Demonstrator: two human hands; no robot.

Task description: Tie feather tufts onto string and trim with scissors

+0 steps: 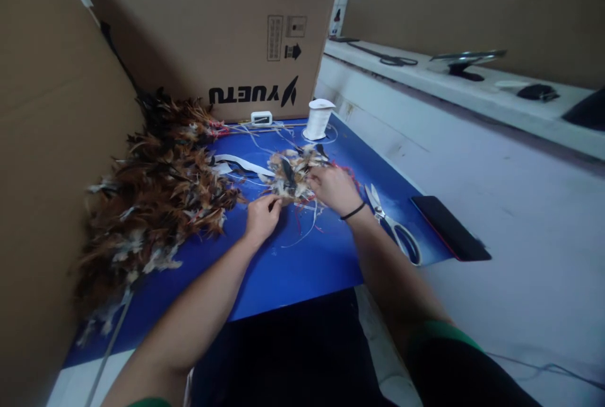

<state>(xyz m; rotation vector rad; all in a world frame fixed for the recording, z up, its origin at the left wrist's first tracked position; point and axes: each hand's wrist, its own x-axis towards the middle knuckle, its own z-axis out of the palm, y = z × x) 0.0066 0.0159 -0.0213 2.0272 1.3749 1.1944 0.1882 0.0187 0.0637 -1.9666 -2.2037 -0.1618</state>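
Observation:
On the blue tabletop [302, 268], a small bunch of brown, white and dark feathers [289, 174] lies between my hands. My left hand [262, 218] is closed in a pinch at the near left edge of the bunch. Over its right side, my right hand [335, 189] has its fingers curled together among the feathers; a black band circles that wrist. Red and white strings trail out from under the bunch. A white ribbon strip [243, 163] reaches the feathers from the left. Scissors [392, 227] with blades partly spread lie right of my right hand.
A big feather pile [165, 186] fills the left side along a cardboard box [203, 22]. A white ribbon spool [318, 120] stands at the back. A dark phone [449, 227] rests at the right edge. Beyond is a white ledge [416, 73] holding several items.

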